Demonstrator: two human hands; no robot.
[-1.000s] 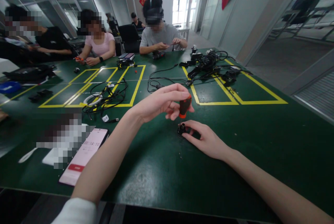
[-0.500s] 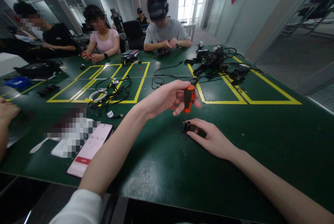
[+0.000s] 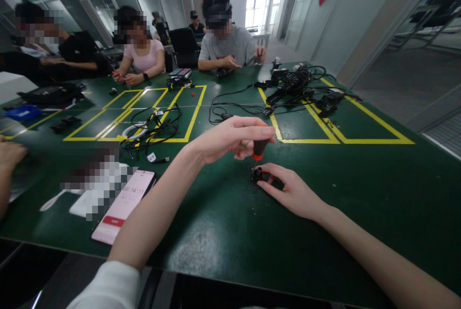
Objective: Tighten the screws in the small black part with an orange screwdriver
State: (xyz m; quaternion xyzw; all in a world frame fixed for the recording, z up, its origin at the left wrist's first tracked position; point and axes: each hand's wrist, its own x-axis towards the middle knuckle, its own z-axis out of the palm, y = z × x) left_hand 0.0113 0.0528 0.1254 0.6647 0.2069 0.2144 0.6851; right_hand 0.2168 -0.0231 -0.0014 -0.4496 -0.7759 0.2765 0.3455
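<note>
Your left hand (image 3: 230, 138) was wrapped around the orange-and-black screwdriver (image 3: 259, 148), tip down on the small black part (image 3: 257, 176) your right hand (image 3: 288, 192) pinned to the green table (image 3: 223, 232). Looked mid-screw to me; next you'd need steady downward pressure and a straight shaft.

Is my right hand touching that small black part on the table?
Touching. The head view shows the right hand with fingertips pressed against the small black part, pinning it on the green table.
</note>
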